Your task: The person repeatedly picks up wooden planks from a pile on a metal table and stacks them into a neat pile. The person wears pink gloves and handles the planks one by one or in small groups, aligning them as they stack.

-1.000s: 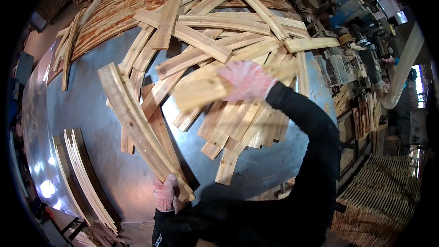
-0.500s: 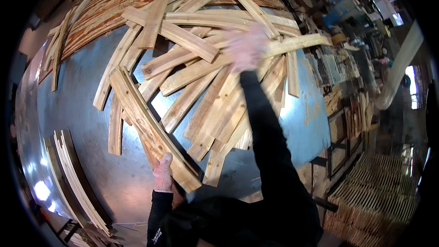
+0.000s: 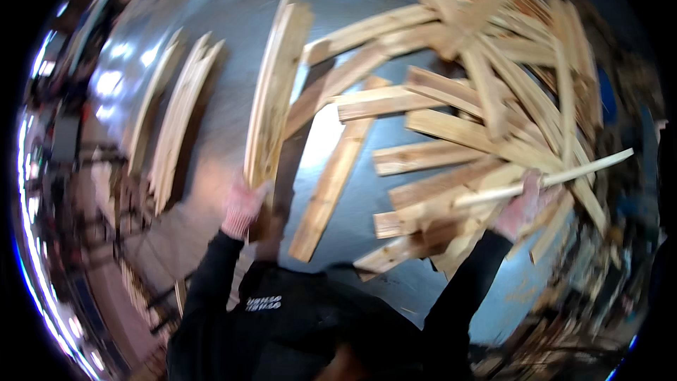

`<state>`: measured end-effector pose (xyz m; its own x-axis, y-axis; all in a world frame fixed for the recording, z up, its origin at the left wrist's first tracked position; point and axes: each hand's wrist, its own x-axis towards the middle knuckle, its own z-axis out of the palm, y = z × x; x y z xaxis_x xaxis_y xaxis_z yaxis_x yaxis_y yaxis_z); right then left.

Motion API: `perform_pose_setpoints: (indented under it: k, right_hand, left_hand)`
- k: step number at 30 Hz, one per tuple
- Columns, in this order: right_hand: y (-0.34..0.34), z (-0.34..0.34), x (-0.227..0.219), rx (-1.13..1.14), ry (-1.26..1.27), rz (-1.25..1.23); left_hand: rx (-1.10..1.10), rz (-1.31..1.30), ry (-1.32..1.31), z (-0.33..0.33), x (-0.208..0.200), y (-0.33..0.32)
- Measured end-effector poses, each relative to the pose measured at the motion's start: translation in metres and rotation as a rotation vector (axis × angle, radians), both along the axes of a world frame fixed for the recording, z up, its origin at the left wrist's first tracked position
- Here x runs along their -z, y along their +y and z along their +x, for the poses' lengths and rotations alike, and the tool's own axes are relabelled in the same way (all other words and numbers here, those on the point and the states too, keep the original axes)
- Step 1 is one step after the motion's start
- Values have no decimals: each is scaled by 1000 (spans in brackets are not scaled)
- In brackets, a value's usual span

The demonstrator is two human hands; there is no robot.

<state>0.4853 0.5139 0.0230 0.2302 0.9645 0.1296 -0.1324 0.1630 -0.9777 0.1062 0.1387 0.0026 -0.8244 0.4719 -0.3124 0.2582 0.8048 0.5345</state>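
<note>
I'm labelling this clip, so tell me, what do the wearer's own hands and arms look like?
The left hand and right hand wear pinkish-white fabric gloves. Long, plain black sleeves cover both arms to the gloves. The black top bears small white lettering.

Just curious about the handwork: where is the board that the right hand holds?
In the head view, the board is right of centre, gripped in the gloved right hand and crossing in front of the loosely piled boards.
</note>
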Motion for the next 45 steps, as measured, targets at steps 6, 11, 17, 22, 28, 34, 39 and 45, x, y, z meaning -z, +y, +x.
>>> perform_pose_setpoints:
  k: [6,11,17,22,28,34,39,45]
  right_hand:
    - [-195,-216,23,-799,845,-608]
    - [-284,-372,114,-1062,729,-761]
    - [-355,-490,141,-1162,-23,-679]
    - [-347,-544,64,-1307,-1023,-577]
    - [-380,-531,112,-1530,-787,-338]
    - [-250,-482,58,-1066,-1237,70]
    - [-3,-243,33,-74,-1761,494]
    - [98,-107,6,-267,-2008,71]
  left_hand:
    - [-68,-343,287,-99,42,-74]
    - [26,-424,367,-159,32,-102]
    - [126,-242,345,-185,45,-141]
    - [256,-74,226,-197,51,-172]
    - [109,60,518,-294,14,-192]
    - [1,-164,297,-342,57,-241]
    - [-169,679,112,-292,-4,-159]
    - [445,558,-387,-69,-19,14]
